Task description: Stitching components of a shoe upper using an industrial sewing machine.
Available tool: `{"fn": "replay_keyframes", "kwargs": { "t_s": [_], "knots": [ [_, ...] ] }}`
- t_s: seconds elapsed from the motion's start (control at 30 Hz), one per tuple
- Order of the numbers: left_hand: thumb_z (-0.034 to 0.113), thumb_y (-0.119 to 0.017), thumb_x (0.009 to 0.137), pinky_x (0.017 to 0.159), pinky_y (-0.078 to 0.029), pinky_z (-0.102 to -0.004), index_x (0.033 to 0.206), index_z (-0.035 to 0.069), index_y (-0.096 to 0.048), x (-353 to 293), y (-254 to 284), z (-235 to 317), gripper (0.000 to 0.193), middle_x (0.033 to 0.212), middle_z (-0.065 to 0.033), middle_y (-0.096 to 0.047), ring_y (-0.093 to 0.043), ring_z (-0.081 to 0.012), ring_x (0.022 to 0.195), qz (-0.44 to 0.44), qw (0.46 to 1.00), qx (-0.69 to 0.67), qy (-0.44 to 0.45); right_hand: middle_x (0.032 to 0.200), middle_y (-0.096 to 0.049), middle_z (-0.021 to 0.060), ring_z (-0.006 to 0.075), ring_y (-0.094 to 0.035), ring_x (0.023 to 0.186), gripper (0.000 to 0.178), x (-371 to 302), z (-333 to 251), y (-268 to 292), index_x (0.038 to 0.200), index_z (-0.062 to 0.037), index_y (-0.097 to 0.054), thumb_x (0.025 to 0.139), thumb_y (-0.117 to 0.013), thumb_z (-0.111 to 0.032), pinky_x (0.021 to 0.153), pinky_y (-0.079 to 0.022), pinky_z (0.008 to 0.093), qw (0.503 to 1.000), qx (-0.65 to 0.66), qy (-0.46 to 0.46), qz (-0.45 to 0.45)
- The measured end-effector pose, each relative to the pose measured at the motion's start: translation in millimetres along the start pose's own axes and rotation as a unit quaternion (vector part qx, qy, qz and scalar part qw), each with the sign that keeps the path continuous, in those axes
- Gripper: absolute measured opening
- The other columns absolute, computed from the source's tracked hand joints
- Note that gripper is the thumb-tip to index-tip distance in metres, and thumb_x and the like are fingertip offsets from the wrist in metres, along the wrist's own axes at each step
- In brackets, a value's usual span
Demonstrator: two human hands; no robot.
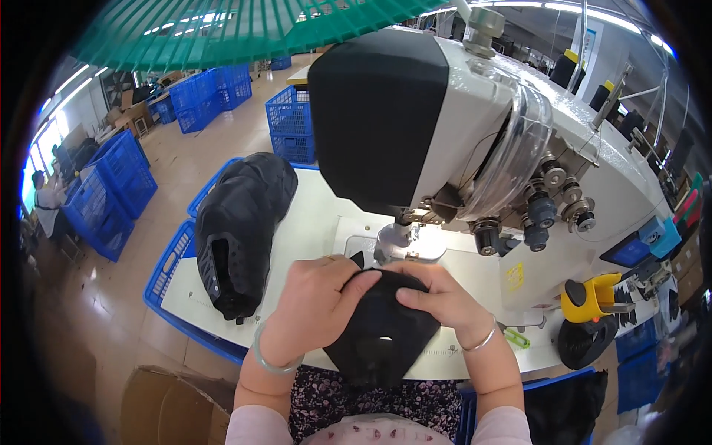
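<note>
Head view is showing a sewing station from above. In the upper left of the frame, several blue crates (119, 185) are standing on the floor, too many and too overlapped to count surely. Moving right, one stack of black shoe uppers (241, 230) is lying on the white bench (315, 222), well apart from the hands. At lower centre, the left hand (308, 308) is pressing down with its grip curled over the near edge of one black fabric piece (378, 330), fingers pinching it. Just beside it, the right hand (445, 300) is pinching the same piece from the other side, thumb on top. The piece is lying at the bench's front edge, just below the needle area (404, 237) of one large sewing machine (475, 133). At the right, one yellow tool (589, 297) is sitting on the bench.

As I judge it, both sets of fingertips are working near the needle, so a slip forward could bring them under it; uneven pull from the two hands could also skew the piece.
</note>
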State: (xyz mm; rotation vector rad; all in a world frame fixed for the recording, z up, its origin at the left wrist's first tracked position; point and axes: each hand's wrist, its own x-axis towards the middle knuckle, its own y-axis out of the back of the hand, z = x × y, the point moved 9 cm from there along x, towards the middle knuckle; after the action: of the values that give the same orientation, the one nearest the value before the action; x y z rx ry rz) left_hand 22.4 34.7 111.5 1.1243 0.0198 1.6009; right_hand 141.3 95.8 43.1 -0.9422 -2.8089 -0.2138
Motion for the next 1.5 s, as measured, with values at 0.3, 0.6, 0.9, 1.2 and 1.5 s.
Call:
{"fn": "replay_keyframes", "kwargs": {
  "t_s": [0.3, 0.6, 0.9, 1.2, 1.5],
  "knots": [
    [0.023, -0.063, 0.094, 0.048, -0.038, -0.0226, 0.082, -0.005, -0.07, -32, -80, -61, 0.032, 0.059, 0.0005, -0.06, -0.047, -0.0012, 0.057, -0.132, 0.877, -0.388, 0.251, 0.1, -0.067, 0.0055, 0.0087, -0.06, 0.085, 0.038, -37, 54, 1, 0.115, 0.006, -0.061, 0.099, -0.055, -0.027, 0.076, -0.049, 0.0223, 0.972, 0.223, -0.034, 0.066],
    [0.017, -0.069, 0.088, 0.049, -0.039, -0.019, 0.081, -0.002, -0.073, -44, -112, -67, 0.021, 0.065, 0.0036, -0.063, -0.051, -0.0009, 0.058, -0.167, 0.765, -0.544, 0.302, 0.078, -0.062, -0.0014, 0.0035, -0.051, 0.07, 0.038, -49, 68, 12, 0.084, 0.0004, -0.063, 0.102, -0.049, -0.03, 0.06, -0.041, 0.0198, 0.969, 0.117, -0.052, 0.212],
    [0.018, -0.068, 0.088, 0.054, -0.046, -0.0182, 0.083, -0.003, -0.07, -56, -127, -82, 0.021, 0.072, 0.0009, -0.066, -0.058, -0.0023, 0.062, -0.219, 0.779, -0.497, 0.313, 0.078, -0.061, -0.002, 0.0032, -0.05, 0.068, 0.035, -51, 85, 15, 0.085, 0.0004, -0.063, 0.102, -0.049, -0.026, 0.059, -0.041, 0.0197, 0.965, 0.111, -0.057, 0.231],
    [0.018, -0.064, 0.091, 0.059, -0.05, -0.0193, 0.09, -0.002, -0.07, -66, -137, -85, 0.022, 0.08, -0.0021, -0.069, -0.062, -0.0052, 0.065, -0.227, 0.696, -0.573, 0.367, 0.082, -0.064, 0.0011, 0.0047, -0.053, 0.07, 0.037, -51, 97, 16, 0.091, 0.0027, -0.066, 0.102, -0.049, -0.028, 0.061, -0.043, 0.0199, 0.963, 0.128, -0.076, 0.226],
    [0.013, -0.069, 0.087, 0.081, -0.049, -0.0244, 0.112, -0.004, -0.063, -73, -120, -111, 0.031, 0.1, -0.0037, -0.067, -0.062, -0.0096, 0.092, -0.192, 0.666, -0.628, 0.355, 0.075, -0.06, -0.0012, 0.0043, -0.049, 0.066, 0.038, -56, 94, 22, 0.083, 0.0009, -0.064, 0.101, -0.051, -0.029, 0.057, -0.039, 0.0193, 0.951, 0.092, -0.018, 0.296]
  ]
}}
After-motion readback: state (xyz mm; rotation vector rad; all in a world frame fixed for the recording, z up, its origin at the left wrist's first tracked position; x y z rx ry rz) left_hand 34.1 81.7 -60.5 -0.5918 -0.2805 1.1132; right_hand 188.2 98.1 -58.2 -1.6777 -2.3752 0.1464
